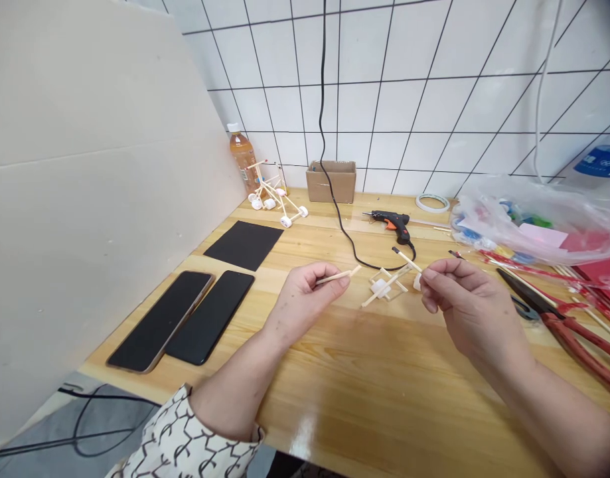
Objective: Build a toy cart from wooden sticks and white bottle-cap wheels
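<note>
My left hand (305,299) is closed in a pinch on a thin wooden stick (337,276), whose pale end points right past the thumb. Between finger and thumb, my right hand (468,305) holds a wooden stick with a dark tip (407,258), slanting up to the left. On the table between the hands lies a small frame of wooden sticks (397,287) with a white round piece (381,287) in it. Another white piece (417,282) shows partly beside my right fingertips; whether they touch it I cannot tell.
A glue gun (391,222) with a black cord lies behind the frame. Red-handled shears (553,315) and a plastic bag (538,219) are at right. Two phones (215,318), a black sheet (243,244), a wheeled stick model (272,189), a bottle (241,154) and a cardboard box (332,181) stand left and back.
</note>
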`<state>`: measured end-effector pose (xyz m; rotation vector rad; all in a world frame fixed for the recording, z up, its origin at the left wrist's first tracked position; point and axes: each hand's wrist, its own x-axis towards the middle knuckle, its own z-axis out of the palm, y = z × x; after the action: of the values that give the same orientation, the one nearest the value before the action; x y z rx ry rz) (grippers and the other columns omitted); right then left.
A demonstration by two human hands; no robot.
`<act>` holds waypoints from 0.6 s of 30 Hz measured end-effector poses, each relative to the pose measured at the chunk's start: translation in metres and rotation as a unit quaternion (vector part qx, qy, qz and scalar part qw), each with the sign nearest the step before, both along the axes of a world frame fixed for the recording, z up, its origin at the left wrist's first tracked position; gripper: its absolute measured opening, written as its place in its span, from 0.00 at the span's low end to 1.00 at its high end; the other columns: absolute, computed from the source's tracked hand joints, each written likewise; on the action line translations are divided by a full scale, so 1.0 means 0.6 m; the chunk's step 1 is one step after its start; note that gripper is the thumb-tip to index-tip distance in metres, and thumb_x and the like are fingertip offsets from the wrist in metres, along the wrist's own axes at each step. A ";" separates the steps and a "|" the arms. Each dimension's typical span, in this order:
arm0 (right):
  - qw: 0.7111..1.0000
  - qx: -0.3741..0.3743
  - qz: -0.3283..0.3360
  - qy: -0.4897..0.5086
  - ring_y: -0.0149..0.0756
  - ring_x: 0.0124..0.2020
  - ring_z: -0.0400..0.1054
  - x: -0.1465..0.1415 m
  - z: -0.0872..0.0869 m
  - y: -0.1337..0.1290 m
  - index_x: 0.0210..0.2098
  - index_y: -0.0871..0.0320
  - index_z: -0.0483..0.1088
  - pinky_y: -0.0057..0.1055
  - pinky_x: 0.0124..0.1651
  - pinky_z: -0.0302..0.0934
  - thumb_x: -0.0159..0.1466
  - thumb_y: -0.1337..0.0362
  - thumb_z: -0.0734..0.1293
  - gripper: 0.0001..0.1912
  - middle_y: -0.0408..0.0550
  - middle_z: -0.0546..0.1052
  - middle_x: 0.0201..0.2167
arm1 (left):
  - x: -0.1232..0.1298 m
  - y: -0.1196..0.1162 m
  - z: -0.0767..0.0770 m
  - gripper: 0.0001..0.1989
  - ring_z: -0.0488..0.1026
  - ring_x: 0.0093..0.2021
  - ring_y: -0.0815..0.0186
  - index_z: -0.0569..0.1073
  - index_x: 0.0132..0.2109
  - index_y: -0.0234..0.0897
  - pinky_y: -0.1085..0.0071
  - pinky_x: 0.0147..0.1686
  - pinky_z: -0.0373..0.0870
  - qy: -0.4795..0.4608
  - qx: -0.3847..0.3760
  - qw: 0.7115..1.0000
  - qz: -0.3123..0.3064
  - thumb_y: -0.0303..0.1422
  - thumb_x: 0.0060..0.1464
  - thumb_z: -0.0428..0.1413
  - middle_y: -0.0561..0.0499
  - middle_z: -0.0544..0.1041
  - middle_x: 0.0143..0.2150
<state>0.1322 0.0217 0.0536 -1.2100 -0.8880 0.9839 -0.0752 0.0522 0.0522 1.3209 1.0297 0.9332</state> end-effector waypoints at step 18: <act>0.990 -0.085 0.018 0.113 0.26 0.19 0.61 0.015 0.007 0.019 0.21 0.60 0.70 0.21 0.17 0.53 0.44 0.69 0.72 0.06 0.43 0.69 0.17 | -0.013 0.066 -0.066 0.10 0.70 0.35 0.59 0.72 0.33 0.36 0.68 0.32 0.61 0.527 0.202 0.825 0.020 0.34 0.53 0.48 0.45 0.74 0.34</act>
<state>0.1410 0.0328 0.0579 -1.2007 -0.6594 1.2186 -0.0832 0.0915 0.0128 2.2854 1.7410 0.3854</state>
